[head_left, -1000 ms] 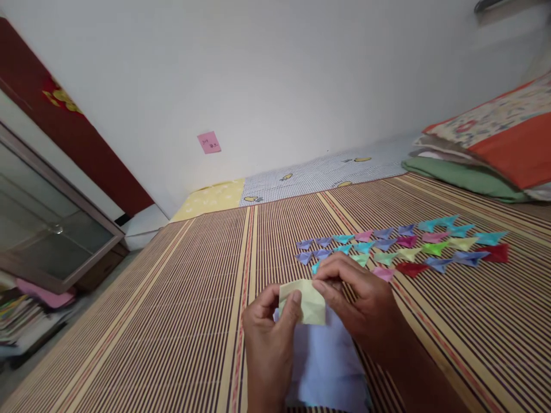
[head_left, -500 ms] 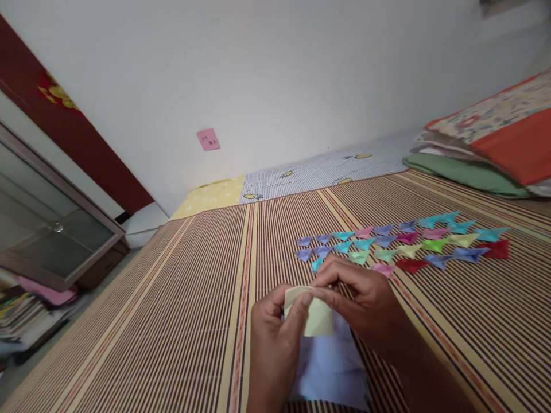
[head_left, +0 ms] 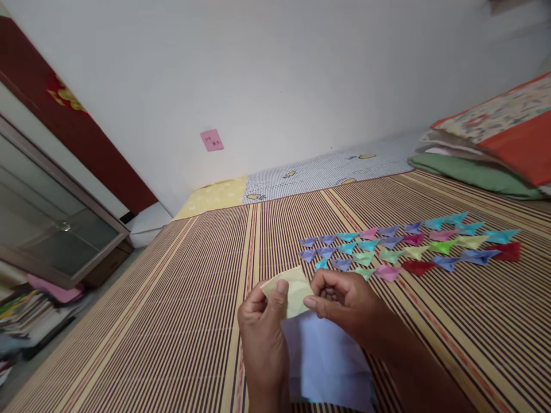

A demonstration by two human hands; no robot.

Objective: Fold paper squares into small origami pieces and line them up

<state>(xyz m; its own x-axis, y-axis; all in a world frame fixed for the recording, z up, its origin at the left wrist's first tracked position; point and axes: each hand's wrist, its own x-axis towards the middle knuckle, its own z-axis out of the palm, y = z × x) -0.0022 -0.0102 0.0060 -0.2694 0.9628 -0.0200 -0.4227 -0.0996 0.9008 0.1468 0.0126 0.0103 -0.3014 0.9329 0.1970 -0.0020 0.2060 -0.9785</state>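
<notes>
Two hands pinch one yellow paper [head_left: 291,291] just above the lilac sheets [head_left: 327,361]: left hand [head_left: 263,332] and right hand [head_left: 349,302], fingers clamped on its edges. Creasing well likely needs aligned corners. Beyond the paper lie folded pieces [head_left: 408,248] on the mat [head_left: 172,321].
</notes>
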